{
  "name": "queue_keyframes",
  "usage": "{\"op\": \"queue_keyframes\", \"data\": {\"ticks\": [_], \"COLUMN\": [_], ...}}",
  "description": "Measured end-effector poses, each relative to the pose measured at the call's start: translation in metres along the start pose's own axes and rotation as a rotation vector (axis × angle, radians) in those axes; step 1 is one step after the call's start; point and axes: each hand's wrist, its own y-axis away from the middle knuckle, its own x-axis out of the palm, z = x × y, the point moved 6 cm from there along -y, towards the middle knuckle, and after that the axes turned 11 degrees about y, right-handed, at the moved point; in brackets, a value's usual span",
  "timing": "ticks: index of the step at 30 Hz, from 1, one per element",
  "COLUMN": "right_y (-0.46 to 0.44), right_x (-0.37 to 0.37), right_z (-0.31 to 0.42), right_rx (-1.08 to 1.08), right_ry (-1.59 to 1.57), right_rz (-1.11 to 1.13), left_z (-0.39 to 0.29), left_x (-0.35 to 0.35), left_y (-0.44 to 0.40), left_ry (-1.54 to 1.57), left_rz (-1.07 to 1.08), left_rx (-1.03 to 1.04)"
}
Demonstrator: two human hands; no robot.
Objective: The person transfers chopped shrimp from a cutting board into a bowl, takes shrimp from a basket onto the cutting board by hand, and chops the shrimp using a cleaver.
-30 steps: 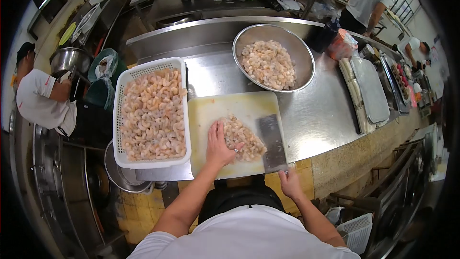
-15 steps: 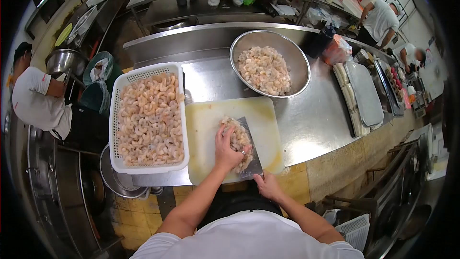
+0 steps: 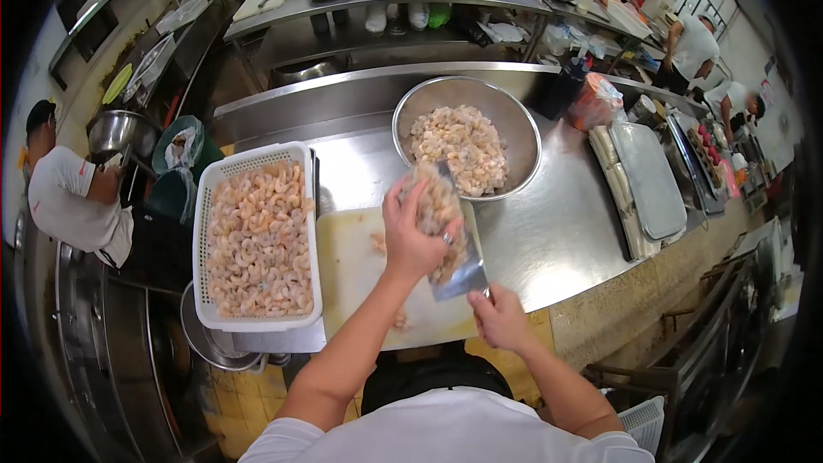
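Observation:
My right hand grips the handle of a cleaver, whose broad blade carries a heap of chopped shrimp. Curved over that heap, my left hand presses it against the blade; a ring shows on one finger. Blade and heap are lifted above the white cutting board, close to the near rim of a steel bowl. Inside the bowl lies a mound of chopped shrimp. A few shrimp scraps stay on the board. To the left stands a white perforated basket full of whole peeled shrimp.
The steel table has a raised back edge. On its right lie a grey tray, a dark bottle and an orange-white bag. A person stands at the left; other people work at the far right.
Both hands have raised the cleaver and shrimp heap off the board and moved them forward toward the bowl. Scraps are now visible on the board. The camera view has shifted slightly.

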Motion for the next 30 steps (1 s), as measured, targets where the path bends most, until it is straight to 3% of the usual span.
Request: {"op": "queue_keyframes", "data": {"ticks": [6, 9, 12, 18, 21, 24, 25, 30], "right_y": [-0.05, -0.095, -0.151, -0.147, -0.143, -0.108, -0.09, -0.043], "right_x": [-0.086, -0.099, -0.105, -0.123, -0.126, -0.112, -0.106, -0.057], "right_z": [0.075, 0.09, 0.063, 0.053, 0.054, 0.057, 0.057, 0.006], "right_rx": [-0.323, -0.364, -0.304, -0.275, -0.342, -0.425, -0.441, -0.425], "right_ry": [0.223, 0.441, 0.647, 0.602, 0.533, 0.413, 0.388, 0.302], "right_rz": [-0.403, -0.557, -0.594, -0.696, -0.718, -0.688, -0.663, -0.478], "left_z": [-0.02, 0.027, 0.068, 0.157, 0.207, 0.195, 0.178, 0.138], "left_x": [0.066, 0.104, 0.091, 0.001, -0.011, -0.011, -0.013, -0.017], "left_y": [-0.127, -0.151, -0.127, -0.029, 0.016, 0.049, 0.059, 0.122], "left_ry": [0.184, 0.255, 0.042, -0.287, -0.507, -0.396, -0.343, -0.047], "left_rz": [-0.119, 0.024, -0.063, -0.091, -0.028, 0.265, 0.268, 0.396], "left_rx": [0.287, 0.064, 0.047, -0.323, -0.236, -0.166, -0.116, -0.241]}}
